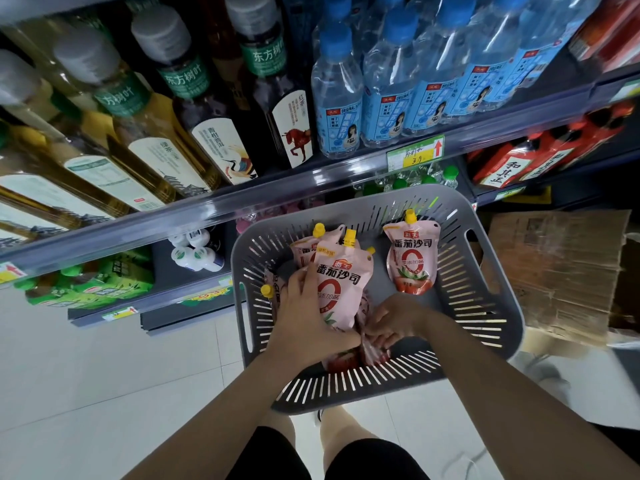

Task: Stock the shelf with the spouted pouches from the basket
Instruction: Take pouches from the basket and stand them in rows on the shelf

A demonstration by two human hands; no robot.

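Directly above the grey slotted basket (pixel 485 306) runs the clear shelf rail (pixel 277 188), carrying a green price tag (pixel 415 152). The shelf behind it is filled with tea bottles (pixel 194 109) on the left and blue-capped water bottles (pixel 381 88) on the right. Flattened cardboard (pixel 561 265) lies just beside the basket's right wall, and green drink packs (pixel 93 282) occupy the lower shelf to the left. Both hands are inside the basket. The left hand (pixel 304 317) holds the front pouch (pixel 343 282) of a pile, fingers along its left edge and thumb across its lower end. The right hand (pixel 391 323) has its fingers curled at the bottom of the pile, but blur prevents confirming a grip. A lone pouch (pixel 412 258) lies flat, apart from both hands, near the far wall.
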